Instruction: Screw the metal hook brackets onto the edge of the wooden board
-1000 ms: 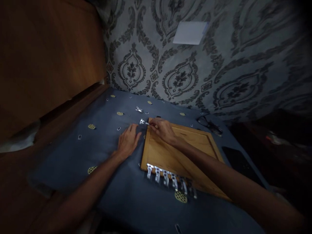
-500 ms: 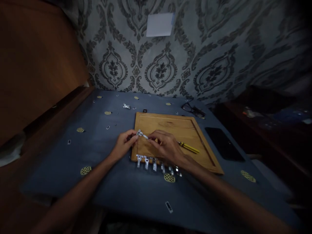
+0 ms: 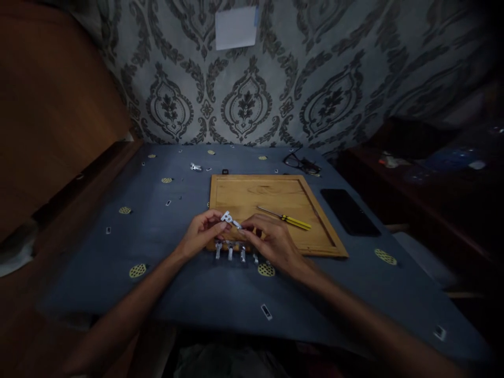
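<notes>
A silvery cabinet hinge [image 3: 227, 217] is held between both hands, over the near left part of a framed wooden panel [image 3: 255, 184]. My left hand [image 3: 205, 231] pinches its wide end. The fingertips of my right hand [image 3: 271, 239] are closed on its narrow arm. Just below the hands, several more metal hinges [image 3: 230, 252] stand in a row along the panel's near edge; my right hand hides some of that row. A yellow-handled screwdriver [image 3: 296, 222] lies on the panel, its shaft pointing left.
Another metal hinge [image 3: 196, 167] lies on the blue tablecloth [image 3: 177, 294] at the back left. Eyeglasses [image 3: 303, 164] rest behind the panel, and a black phone-like slab [image 3: 349, 212] lies to its right. A brown wooden board [image 3: 59, 105] rises on the left.
The view has shifted, so the panel and table sit a little higher and further left. The right hand has uncovered the screwdriver's shaft. Both hands still hold the hinge, which has turned slightly.
</notes>
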A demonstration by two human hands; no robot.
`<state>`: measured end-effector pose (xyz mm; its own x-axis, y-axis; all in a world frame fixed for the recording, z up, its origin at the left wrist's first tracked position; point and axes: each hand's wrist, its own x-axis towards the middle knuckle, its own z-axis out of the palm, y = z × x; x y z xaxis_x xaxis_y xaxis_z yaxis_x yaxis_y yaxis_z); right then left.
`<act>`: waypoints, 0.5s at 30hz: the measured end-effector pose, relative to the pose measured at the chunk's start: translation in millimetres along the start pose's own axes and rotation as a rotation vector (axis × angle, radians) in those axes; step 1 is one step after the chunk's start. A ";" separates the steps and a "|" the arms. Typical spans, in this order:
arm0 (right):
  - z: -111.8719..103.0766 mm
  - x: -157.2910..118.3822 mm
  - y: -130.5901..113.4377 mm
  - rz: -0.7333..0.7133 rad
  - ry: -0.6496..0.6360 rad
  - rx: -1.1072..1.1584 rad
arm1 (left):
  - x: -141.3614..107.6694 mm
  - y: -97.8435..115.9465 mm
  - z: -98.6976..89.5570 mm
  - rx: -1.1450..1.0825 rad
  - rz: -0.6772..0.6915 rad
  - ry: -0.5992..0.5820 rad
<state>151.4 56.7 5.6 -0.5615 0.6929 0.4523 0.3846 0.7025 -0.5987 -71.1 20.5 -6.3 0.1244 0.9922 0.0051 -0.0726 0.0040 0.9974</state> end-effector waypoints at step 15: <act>60.9 93.7 22.4 -0.110 -0.340 -0.251 | 30.5 -34.8 -69.2 -0.124 -0.003 0.316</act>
<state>62.8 127.6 -5.7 -0.8019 0.5487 0.2362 0.4519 0.8158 -0.3611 -133.2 59.3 -45.8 -0.1865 0.9816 -0.0399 -0.1950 0.0028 0.9808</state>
